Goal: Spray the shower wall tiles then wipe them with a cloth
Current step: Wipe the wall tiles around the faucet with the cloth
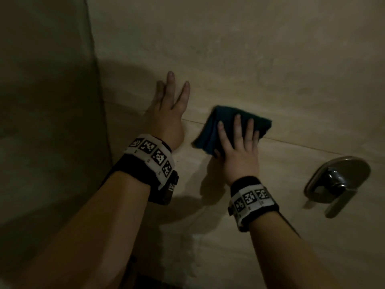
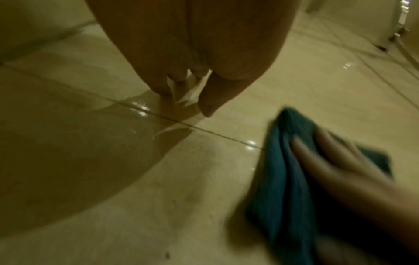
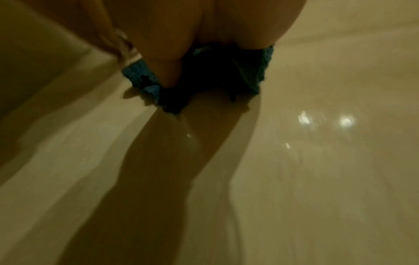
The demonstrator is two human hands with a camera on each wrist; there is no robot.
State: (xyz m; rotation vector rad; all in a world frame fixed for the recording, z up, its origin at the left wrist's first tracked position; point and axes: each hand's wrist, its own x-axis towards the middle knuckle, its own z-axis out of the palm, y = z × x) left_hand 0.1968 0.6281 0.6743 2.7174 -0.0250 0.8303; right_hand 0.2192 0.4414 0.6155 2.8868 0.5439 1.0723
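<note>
- Sitting low on the right of the beige glossy shower wall tiles [image 1: 229, 59] is one rounded metal shower valve with a lever handle [image 1: 337, 180], well apart from your hands; a corner seam is running down the left.
- You are working with one folded dark teal cloth [image 1: 210, 130], lying flat on the wall across a grout line.
- Your right hand [image 1: 239, 151] is pressing the cloth with straight, spread fingers, not gripping it.
- Your left hand [image 1: 168, 113] is resting open on bare tile just beside the cloth, fingers splayed upward.
</note>
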